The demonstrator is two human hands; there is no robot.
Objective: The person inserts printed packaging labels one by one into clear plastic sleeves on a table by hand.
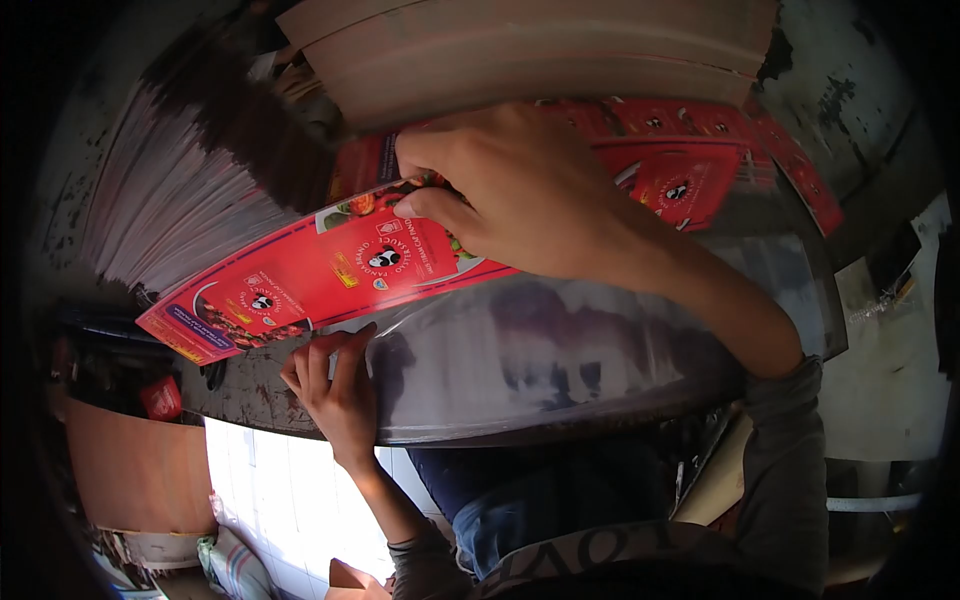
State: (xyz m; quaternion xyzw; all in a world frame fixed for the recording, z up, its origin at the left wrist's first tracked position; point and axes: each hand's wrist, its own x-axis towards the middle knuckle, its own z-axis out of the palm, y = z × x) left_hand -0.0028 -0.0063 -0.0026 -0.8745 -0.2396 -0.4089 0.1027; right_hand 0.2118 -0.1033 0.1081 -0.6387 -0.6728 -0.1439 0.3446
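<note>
A long red printed sheet (pixel 330 270) with panda logos and oyster sauce lettering lies slanted across the work surface. My right hand (pixel 510 190) is closed on its upper edge, thumb in front and fingers bent behind. More red printed sheets (pixel 690 185) show beneath and to the right of that wrist. Below spreads a stack of glossy clear plastic sheets (pixel 560 350), reflecting light. My left hand (pixel 338 385) is at the stack's left corner, fingers curled and pinching the plastic sheet there. Its fingertips are partly hidden.
A tall stack of paper sheets (pixel 180 190) stands at the left, and a large brown board stack (pixel 530 55) at the back. A brown carton (pixel 140 465) and a striped sack (pixel 240 560) are on the lower left. The table's curved front edge runs close to my body.
</note>
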